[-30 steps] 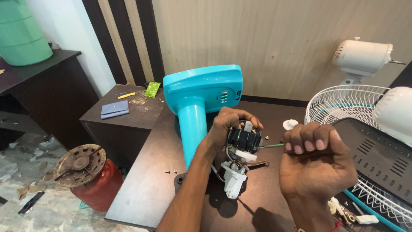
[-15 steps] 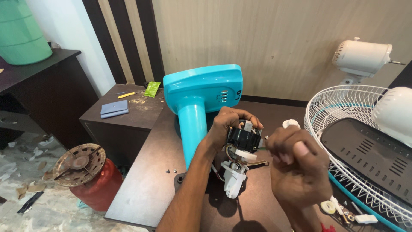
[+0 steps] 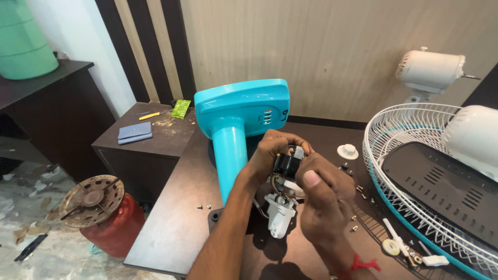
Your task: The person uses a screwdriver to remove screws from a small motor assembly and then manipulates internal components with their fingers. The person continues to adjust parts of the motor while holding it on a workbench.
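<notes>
Both hands work on the small black fan motor [image 3: 287,165] held just above the dark worktop [image 3: 171,228]: left hand [image 3: 272,150] fingers wrapped around it, right hand [image 3: 321,194] fingers pinching its near side, likely needing a steady grip

Light: bright, even, from above | Shadows: soft, under my hands on dark brown wooden table [image 3: 171,228] | Focus: sharp centre | Edges: wide-angle bend, mild softness

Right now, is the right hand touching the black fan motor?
Touching: the head view shows the right hand closed against the black fan motor, thumb pressed on its side, with no gap.
</notes>
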